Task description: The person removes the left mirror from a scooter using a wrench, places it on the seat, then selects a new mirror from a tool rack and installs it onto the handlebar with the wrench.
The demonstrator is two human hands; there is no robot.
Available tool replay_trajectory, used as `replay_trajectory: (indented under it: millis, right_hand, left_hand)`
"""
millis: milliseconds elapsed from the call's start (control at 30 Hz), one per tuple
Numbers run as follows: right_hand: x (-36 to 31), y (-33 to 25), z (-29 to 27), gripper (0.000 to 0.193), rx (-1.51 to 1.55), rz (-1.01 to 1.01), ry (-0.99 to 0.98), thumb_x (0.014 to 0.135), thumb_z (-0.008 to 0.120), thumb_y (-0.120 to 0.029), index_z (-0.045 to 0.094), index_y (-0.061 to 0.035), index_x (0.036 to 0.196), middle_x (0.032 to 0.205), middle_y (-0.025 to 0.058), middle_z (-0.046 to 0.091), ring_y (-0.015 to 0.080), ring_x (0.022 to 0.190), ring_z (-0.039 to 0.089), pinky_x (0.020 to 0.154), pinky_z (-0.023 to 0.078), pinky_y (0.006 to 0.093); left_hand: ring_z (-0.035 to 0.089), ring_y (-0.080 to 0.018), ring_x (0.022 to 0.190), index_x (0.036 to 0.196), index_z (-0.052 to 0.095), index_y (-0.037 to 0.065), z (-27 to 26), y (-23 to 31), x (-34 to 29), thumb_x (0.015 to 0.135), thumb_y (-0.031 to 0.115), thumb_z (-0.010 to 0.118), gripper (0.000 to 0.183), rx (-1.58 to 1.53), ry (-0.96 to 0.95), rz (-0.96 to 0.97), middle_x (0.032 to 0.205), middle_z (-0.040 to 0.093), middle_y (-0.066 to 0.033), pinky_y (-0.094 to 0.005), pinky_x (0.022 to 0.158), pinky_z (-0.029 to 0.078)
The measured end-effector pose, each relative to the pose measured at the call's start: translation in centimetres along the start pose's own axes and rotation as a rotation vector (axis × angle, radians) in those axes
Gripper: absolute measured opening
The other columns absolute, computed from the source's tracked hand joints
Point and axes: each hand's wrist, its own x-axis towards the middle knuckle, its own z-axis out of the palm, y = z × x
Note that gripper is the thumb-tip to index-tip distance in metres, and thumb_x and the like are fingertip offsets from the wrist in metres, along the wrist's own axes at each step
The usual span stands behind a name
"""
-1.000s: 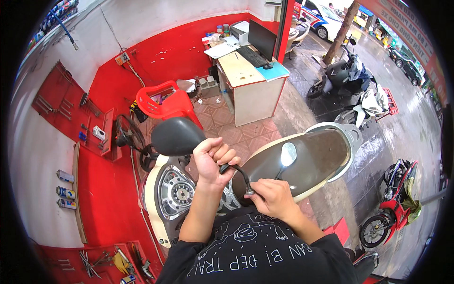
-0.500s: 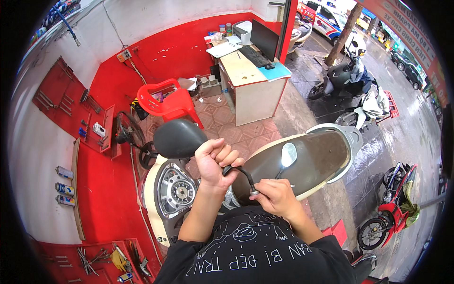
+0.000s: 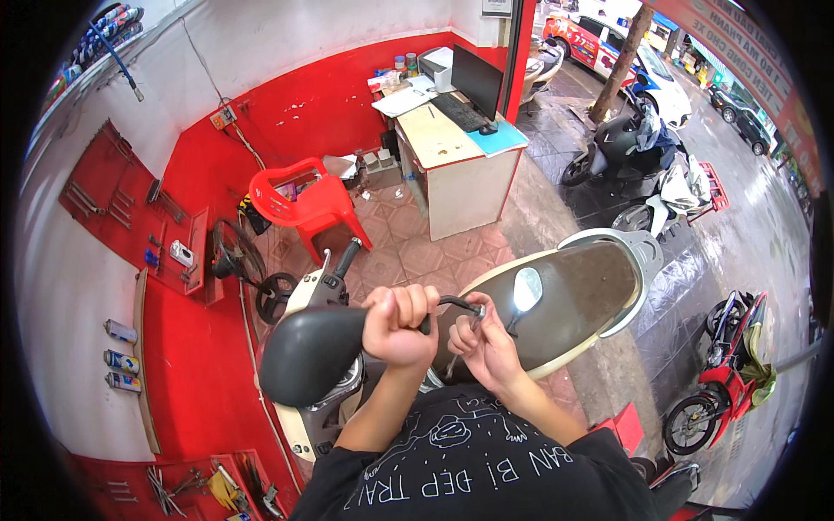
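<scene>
A black rear-view mirror (image 3: pixel 313 356) hangs in the air over the front of a cream scooter, its rounded back facing up. My left hand (image 3: pixel 401 326) is closed round its stem, close to the mirror head. At the stem's other end, my right hand (image 3: pixel 488 346) pinches the metal tip with thumb and fingers. A second mirror (image 3: pixel 527 290), glass side up, lies on the scooter's brown seat (image 3: pixel 582 282), just right of my right hand. Beyond the held mirror shows the scooter's handlebar grip (image 3: pixel 347 258); the mirror covers much of the dashboard.
A red plastic chair (image 3: pixel 313 204) and a desk (image 3: pixel 465 195) with a monitor (image 3: pixel 476 80) stand beyond the scooter. A fan (image 3: pixel 239 252) and tool boards (image 3: pixel 117 187) are along the left wall. Parked motorbikes, among them a red one (image 3: pixel 725 382), line the right.
The held mirror has swung down and toward me, uncovering the handlebar grip and covering the dashboard. My left hand has turned and lowered; my right hand has moved slightly up with the stem's tip.
</scene>
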Motion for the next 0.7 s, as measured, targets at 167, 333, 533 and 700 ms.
replay_trajectory:
  millis: [167, 333, 533, 700]
  right_hand:
    - [0.6, -0.2, 1.0, 0.029, -0.080, 0.048, 0.226, 0.108, 0.030, -0.033, 0.044, -0.0128, 0.123, 0.072, 0.0004, 0.038, 0.0076, 0.057, 0.034, 0.051, 0.030, 0.0214]
    - [0.7, -0.6, 0.3, 0.033, -0.396, 0.134, 0.167, 0.103, 0.044, -0.023, 0.042, -0.0086, 0.133, 0.082, 0.0002, 0.045, 0.0048, 0.057, 0.035, 0.050, 0.029, 0.0168]
    - [1.2, -2.0, 0.1, 0.042, -1.258, -0.142, -0.014, 0.091, 0.059, -0.014, 0.046, -0.0027, 0.130, 0.099, 0.0189, 0.067, 0.0276, 0.088, 0.068, 0.067, 0.051, 0.0417]
    - [0.5, -4.8, -0.4, 0.023, -1.870, -0.064, -0.369, 0.087, 0.064, -0.024, 0.056, -0.0032, 0.093, 0.084, 0.0160, 0.064, 0.0379, 0.077, 0.062, 0.064, 0.049, 0.0466]
  left_hand:
    - [0.032, -0.0135, 0.042, 0.060, 0.034, 0.006, -0.4, -1.4, -0.7, 0.086, 0.001, 0.044, 0.029, 0.199, -0.326, 0.302, 0.048, 0.036, -0.0027, -0.0334, 0.047, 0.031]
    - [0.047, -0.0189, 0.042, 0.053, 0.040, 0.000, -0.2, -1.6, -0.4, 0.078, -0.009, 0.051, 0.028, 0.524, -0.473, 0.441, 0.048, 0.046, -0.0079, -0.0340, 0.046, 0.043]
    - [0.054, -0.0210, 0.043, 0.053, 0.046, -0.002, -1.8, -1.3, -0.5, 0.075, -0.007, 0.057, 0.025, 0.953, -0.638, 0.244, 0.051, 0.055, -0.0105, -0.0349, 0.049, 0.045]
    - [0.046, -0.0149, 0.043, 0.052, 0.042, 0.002, -1.3, 0.6, -0.2, 0.081, 0.004, 0.055, 0.031, 1.070, -0.414, -0.224, 0.047, 0.049, -0.0050, -0.0325, 0.045, 0.038]
